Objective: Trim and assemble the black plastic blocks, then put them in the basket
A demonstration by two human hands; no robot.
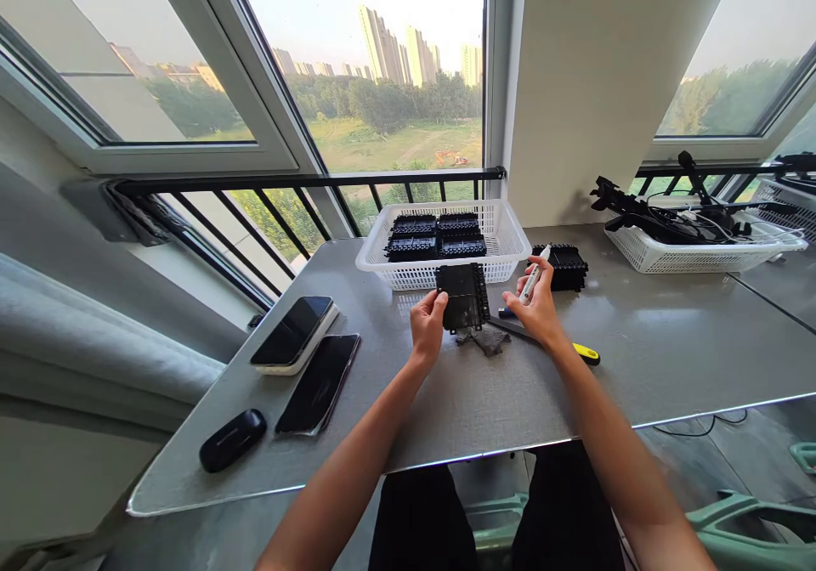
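My left hand (pixel 427 326) grips a flat black plastic part (pixel 461 299) by its left edge, thumb in front, and holds it upright above the table. The part has a toothed right side. In my right hand (pixel 539 303) is a white marker pen (pixel 534 275), clasped with its upper end pointing up and right, apart from the black part. Beneath the black part lies a crumpled dark grey cloth (pixel 488 339). A tool with a yellow-and-black handle (pixel 586 354) lies partly hidden under my right wrist.
Behind my hands, a white plastic basket (pixel 421 275) holds stacked black parts (pixel 437 238). Another black stack (pixel 561 267) stands right of it. Two phones (pixel 293 330) and a black case (pixel 233 440) lie at left. A second basket (pixel 688 255) with black pieces and cables stands far right.
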